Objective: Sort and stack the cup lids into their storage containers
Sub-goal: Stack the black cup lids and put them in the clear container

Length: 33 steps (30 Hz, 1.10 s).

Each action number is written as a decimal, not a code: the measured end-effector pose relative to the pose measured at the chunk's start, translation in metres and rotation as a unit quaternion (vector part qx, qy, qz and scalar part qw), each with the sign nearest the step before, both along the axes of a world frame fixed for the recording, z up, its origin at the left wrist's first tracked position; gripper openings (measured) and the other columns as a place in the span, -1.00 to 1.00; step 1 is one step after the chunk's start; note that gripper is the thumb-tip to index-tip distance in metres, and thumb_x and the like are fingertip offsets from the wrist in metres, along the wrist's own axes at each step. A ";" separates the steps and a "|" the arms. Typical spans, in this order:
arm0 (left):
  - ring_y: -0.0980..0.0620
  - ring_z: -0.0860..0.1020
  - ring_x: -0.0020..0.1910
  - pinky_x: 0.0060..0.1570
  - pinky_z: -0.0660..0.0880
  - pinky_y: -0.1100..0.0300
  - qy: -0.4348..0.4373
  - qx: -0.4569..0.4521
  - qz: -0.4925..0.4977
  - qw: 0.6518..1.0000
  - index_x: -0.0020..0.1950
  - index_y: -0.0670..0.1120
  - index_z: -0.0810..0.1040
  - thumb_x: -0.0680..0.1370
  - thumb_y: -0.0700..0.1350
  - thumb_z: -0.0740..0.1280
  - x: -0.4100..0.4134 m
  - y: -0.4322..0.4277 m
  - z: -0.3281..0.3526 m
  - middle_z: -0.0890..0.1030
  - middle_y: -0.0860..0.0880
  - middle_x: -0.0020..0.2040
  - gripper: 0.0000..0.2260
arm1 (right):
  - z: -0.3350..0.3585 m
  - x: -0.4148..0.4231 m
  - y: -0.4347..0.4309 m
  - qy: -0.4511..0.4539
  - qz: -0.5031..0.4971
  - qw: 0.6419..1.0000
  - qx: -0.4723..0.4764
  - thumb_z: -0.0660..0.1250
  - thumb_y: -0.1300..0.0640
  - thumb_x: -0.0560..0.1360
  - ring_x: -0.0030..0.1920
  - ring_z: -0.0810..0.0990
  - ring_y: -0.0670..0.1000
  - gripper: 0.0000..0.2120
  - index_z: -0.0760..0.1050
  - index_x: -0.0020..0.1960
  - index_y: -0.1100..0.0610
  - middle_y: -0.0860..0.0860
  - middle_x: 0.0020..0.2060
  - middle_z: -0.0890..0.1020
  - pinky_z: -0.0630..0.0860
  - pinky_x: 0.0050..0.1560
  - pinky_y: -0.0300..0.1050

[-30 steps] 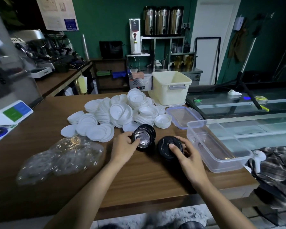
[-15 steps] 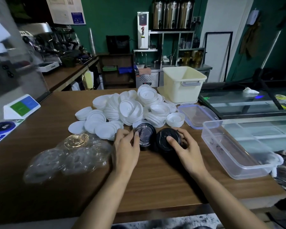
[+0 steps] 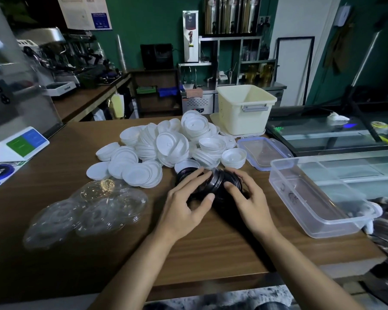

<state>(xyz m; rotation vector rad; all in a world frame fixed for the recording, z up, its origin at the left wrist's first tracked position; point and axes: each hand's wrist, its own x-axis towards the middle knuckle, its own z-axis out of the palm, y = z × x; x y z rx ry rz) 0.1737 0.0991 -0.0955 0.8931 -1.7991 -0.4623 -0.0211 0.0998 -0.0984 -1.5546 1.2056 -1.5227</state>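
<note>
Sorting, early stage: left hand [image 3: 184, 204] and right hand [image 3: 251, 200] gripping black lids [image 3: 217, 182]; white lids [image 3: 170, 144], clear lids [image 3: 94, 211] loose on tabletop [image 3: 211, 253]; clear container [image 3: 285, 163] unfilled.

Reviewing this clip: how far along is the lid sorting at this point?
Done: little; no lids show in the clear container or the cream bin. In hand: the left hand and right hand both grip the black lids. Left: the white lids and clear lids lie in loose heaps on the counter.

Wooden counter [image 3: 211, 247] under white lids [image 3: 166, 146], clear lids [image 3: 94, 209], clear tub [image 3: 318, 198].
</note>
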 end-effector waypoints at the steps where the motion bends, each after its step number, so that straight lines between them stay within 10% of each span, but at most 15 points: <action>1: 0.16 0.43 0.51 0.34 0.54 0.02 -0.001 0.005 0.002 1.000 0.47 -0.04 0.56 0.58 -0.03 0.39 0.002 0.000 0.000 0.51 0.05 0.50 -0.56 | 0.000 0.000 0.000 -0.003 0.004 1.000 0.002 0.40 -0.03 0.51 0.35 0.61 -0.06 -0.63 0.62 0.31 -0.20 -0.11 0.27 0.68 0.47 0.47 0.14; 7: 0.05 0.59 -0.01 -0.11 0.51 0.20 -0.004 0.020 0.045 0.999 0.34 0.09 0.60 0.49 0.01 0.48 -0.002 0.001 0.002 0.65 0.20 0.12 -0.59 | -0.002 -0.002 -0.001 -0.013 0.014 1.000 0.001 0.42 -0.08 0.49 0.35 0.62 -0.01 -0.59 0.62 0.34 -0.16 -0.06 0.30 0.66 0.47 0.47 0.18; 20: 0.03 0.67 -0.07 -0.08 0.66 0.07 0.094 0.108 0.074 0.987 0.15 0.07 0.65 0.24 0.23 0.67 -0.004 -0.003 0.000 0.69 0.09 -0.02 -0.44 | 0.002 -0.001 0.004 -0.021 0.059 0.998 0.018 0.30 0.11 0.53 0.32 0.60 -0.11 -0.61 0.64 0.33 -0.01 -0.04 0.27 0.64 0.46 0.28 -0.30; 25: 0.05 0.64 -0.14 -0.06 0.66 0.19 0.111 0.113 0.068 0.985 0.21 0.07 0.70 0.26 0.17 0.65 -0.005 0.000 0.002 0.62 0.07 -0.08 -0.45 | 0.000 -0.001 0.000 -0.028 0.061 0.998 0.013 0.26 0.11 0.56 0.36 0.59 0.02 -0.62 0.63 0.33 0.01 -0.02 0.28 0.67 0.48 0.43 0.01; 33: 0.03 0.70 -0.16 -0.15 0.69 0.12 0.104 0.135 0.073 0.983 -0.01 0.01 0.61 0.32 0.04 0.69 -0.008 -0.003 -0.003 0.72 0.03 -0.07 -0.62 | 0.006 0.000 0.009 -0.031 0.087 0.995 0.029 0.47 0.11 0.61 0.31 0.63 -0.06 -0.69 0.61 0.33 -0.03 -0.09 0.23 0.70 0.48 0.39 -0.13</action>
